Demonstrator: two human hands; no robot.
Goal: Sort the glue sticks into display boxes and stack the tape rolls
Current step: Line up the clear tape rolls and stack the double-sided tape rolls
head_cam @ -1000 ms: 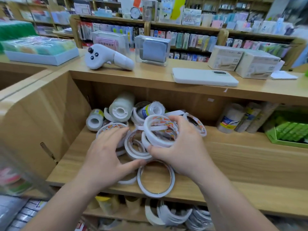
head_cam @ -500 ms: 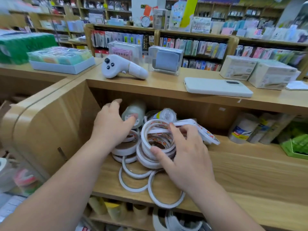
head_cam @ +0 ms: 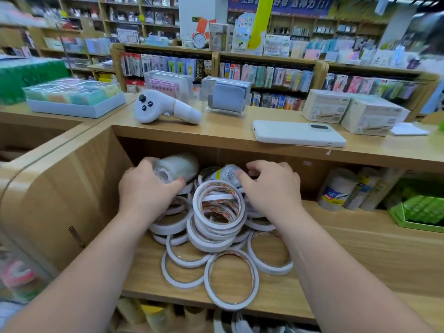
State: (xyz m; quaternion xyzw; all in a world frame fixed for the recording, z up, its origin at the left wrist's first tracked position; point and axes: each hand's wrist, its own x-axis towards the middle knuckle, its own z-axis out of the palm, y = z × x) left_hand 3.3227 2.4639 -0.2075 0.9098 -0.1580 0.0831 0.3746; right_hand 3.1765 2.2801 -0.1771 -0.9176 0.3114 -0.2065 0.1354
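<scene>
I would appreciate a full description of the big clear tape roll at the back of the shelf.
The big clear tape roll is a thick, translucent cylinder with a white core facing the camera. It lies on its side at the back left of the wooden shelf, behind the pile of thin white tape rings. The left hand grips its near end, fingers curled over the top.

Stationery shop: stocked shelves (head_cam: 264, 75), wooden counter (head_cam: 228, 131).

We spot white handheld controller (head_cam: 165, 108) on light wooden countertop (head_cam: 216, 131), white phone (head_cam: 298, 135) face down nearby, two white cardboard boxes (head_cam: 326, 109) behind.
</scene>
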